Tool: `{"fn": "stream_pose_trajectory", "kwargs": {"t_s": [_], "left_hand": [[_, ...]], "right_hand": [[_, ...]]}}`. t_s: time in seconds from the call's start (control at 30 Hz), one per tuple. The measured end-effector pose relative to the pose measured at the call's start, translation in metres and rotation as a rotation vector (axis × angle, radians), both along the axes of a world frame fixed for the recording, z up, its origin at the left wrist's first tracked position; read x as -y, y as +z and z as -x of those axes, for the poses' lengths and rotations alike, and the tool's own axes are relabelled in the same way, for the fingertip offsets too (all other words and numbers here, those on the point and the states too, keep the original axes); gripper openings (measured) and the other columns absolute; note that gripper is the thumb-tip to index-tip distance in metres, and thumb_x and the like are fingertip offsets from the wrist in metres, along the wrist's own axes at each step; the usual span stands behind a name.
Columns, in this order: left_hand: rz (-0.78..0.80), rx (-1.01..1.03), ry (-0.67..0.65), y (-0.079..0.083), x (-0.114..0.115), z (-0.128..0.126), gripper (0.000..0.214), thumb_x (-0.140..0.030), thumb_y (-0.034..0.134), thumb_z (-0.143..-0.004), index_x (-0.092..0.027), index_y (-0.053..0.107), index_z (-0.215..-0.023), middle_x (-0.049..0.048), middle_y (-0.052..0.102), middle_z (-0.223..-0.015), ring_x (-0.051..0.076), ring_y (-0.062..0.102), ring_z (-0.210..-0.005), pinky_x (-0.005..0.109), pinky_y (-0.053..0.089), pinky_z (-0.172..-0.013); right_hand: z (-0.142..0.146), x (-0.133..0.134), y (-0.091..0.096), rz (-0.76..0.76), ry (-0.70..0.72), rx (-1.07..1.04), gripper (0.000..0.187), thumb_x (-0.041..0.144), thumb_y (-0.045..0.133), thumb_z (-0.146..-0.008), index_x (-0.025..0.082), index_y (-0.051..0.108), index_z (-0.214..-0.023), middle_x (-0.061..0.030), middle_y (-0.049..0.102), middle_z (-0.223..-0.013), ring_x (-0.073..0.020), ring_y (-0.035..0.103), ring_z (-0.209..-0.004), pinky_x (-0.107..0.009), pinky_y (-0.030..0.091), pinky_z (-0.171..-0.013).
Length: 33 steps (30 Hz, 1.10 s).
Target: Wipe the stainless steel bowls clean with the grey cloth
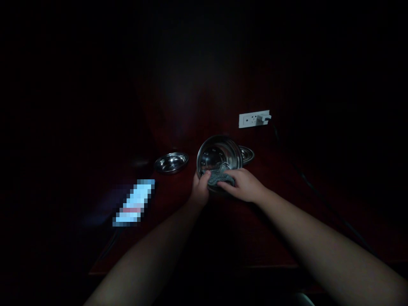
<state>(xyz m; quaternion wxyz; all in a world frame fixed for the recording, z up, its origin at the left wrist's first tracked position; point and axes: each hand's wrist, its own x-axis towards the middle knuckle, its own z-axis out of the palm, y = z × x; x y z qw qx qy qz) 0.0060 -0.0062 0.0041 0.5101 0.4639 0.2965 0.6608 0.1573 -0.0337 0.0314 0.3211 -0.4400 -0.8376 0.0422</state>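
A shiny steel bowl (218, 154) is tipped toward me on the dark red table (270, 238). My left hand (200, 189) grips its near left rim, fingers closed around the edge. My right hand (244, 185) presses a grey cloth (219, 177) against the bowl's lower inside rim, fingers closed on the cloth. The two hands nearly touch at the bowl's front.
A shallow steel dish (171, 162) lies to the left, and another steel dish (247, 154) peeks out behind the bowl on the right. A lit phone screen (134, 202) lies at left. A white power strip (254, 119) with a plug and black cable sits behind. The surroundings are very dark.
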Motion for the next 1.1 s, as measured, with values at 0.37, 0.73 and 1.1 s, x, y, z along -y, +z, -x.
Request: {"fn": "stream_pose_trajectory", "kwargs": {"t_s": [0.37, 0.73, 1.1], "left_hand": [[-0.022, -0.042, 0.058, 0.0033, 0.0001, 0.0008, 0.030, -0.027, 0.061, -0.065, -0.017, 0.065, -0.094, 0.0034, 0.070, -0.094, 0.023, 0.063, -0.093, 0.034, 0.048, -0.084], [-0.030, -0.039, 0.068, 0.0078, 0.0039, 0.0004, 0.029, -0.027, 0.060, -0.066, -0.016, 0.065, -0.093, 0.0035, 0.070, -0.093, 0.022, 0.063, -0.091, 0.034, 0.048, -0.084], [-0.041, -0.020, 0.094, -0.0012, -0.0047, 0.0024, 0.029, -0.033, 0.063, -0.067, -0.016, 0.065, -0.090, 0.0032, 0.069, -0.088, 0.020, 0.062, -0.086, 0.033, 0.046, -0.083]], "right_hand": [[-0.0011, -0.0019, -0.0021, -0.097, 0.046, 0.036, 0.041, 0.053, 0.058, -0.080, 0.018, 0.060, -0.102, -0.0089, 0.061, -0.100, -0.0230, 0.055, -0.095, -0.039, 0.042, -0.085], [-0.0060, -0.0030, -0.0035, -0.095, 0.141, 0.033, 0.040, 0.052, 0.049, -0.086, 0.019, 0.059, -0.106, -0.0092, 0.059, -0.104, -0.0231, 0.052, -0.099, -0.041, 0.039, -0.088], [-0.0050, -0.0023, -0.0008, -0.111, 0.326, -0.080, 0.041, 0.037, 0.027, -0.097, 0.018, 0.063, -0.096, -0.0077, 0.066, -0.097, -0.0194, 0.057, -0.095, -0.038, 0.041, -0.090]]}}
